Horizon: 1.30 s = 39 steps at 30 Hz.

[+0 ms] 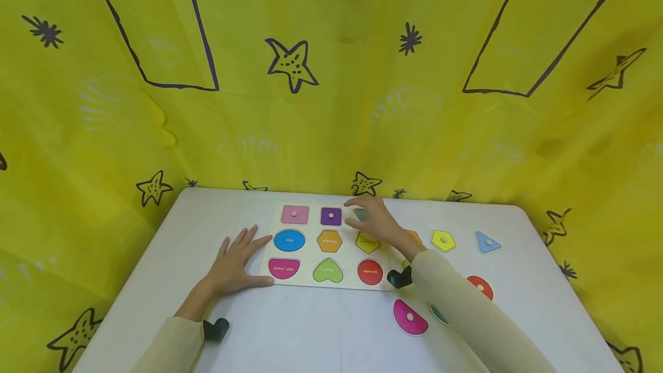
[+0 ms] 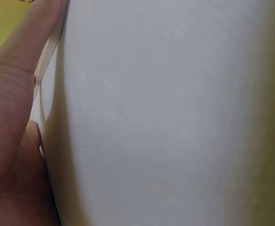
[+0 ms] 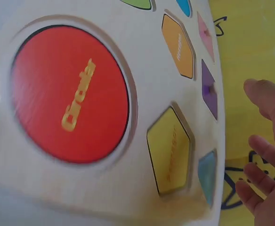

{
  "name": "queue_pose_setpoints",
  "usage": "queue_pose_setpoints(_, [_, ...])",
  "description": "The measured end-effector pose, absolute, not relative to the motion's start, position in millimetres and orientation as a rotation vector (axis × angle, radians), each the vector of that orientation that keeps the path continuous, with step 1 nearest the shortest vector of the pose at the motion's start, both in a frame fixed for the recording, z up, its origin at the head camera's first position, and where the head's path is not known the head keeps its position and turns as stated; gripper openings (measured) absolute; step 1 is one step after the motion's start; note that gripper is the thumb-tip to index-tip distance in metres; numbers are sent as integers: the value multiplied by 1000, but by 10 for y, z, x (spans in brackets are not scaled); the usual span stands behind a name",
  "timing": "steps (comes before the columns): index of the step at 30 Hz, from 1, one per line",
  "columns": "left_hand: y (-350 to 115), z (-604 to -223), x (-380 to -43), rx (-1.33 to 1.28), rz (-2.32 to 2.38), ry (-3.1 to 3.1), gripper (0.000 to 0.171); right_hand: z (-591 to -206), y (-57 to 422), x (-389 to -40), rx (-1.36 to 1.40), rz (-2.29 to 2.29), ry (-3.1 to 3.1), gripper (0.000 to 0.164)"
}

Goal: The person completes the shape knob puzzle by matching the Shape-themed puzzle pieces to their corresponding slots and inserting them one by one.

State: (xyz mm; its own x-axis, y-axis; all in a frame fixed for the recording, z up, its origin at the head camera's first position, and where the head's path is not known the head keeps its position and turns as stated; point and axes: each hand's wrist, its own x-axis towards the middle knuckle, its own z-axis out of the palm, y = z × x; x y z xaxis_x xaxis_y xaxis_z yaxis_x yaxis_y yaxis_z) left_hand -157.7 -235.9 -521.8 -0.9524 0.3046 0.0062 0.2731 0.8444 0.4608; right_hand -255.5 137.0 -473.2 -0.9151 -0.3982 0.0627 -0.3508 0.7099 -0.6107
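Note:
A pale shape-puzzle board (image 1: 305, 258) lies on the table. My left hand (image 1: 233, 263) is spread at its left side, thumb and a fingertip touching the edge; in the left wrist view the thumb (image 2: 20, 52) lies along that edge. My right hand (image 1: 380, 223) hovers over the top right corner, fingers apart with nothing between them. Just left of it, a purple square piece (image 1: 331, 216) with a knob sits in its recess, beside a pink rectangle piece (image 1: 295, 214). Partly under the right hand are the triangle recess (image 3: 206, 176) and the yellow pentagon recess (image 3: 169, 150).
Right of the board lie loose knobbed pieces: a yellow pentagon (image 1: 443, 240), a blue triangle (image 1: 487, 242), a red circle (image 1: 481, 286) and a magenta half round (image 1: 410, 318). Others are partly hidden by the right arm. A yellow curtain (image 1: 331, 120) hangs behind the white table (image 1: 311, 332).

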Motion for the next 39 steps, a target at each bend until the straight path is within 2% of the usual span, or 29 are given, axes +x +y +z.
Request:
queue_pose_setpoints(7, [-2358,-5220,-1577,468,719,2952,102,-4575,1716,-2374,-811,-1037,2846,41])
queue_pose_setpoints(19, [-2331,-5197,-1559,456,723,2947,102,-4450,2128,-2129,-828,-1002,2963,37])
queue_pose_setpoints(33, [-2336,-5190,-1569,448,731,2938,101,-4454,2749,-2112,-606,-1058,3074,39])
queue_pose_setpoints(39, [-2346,-5215,-1563,462,724,2954,101,-4532,3126,-1988,-378,-1101,3083,44])
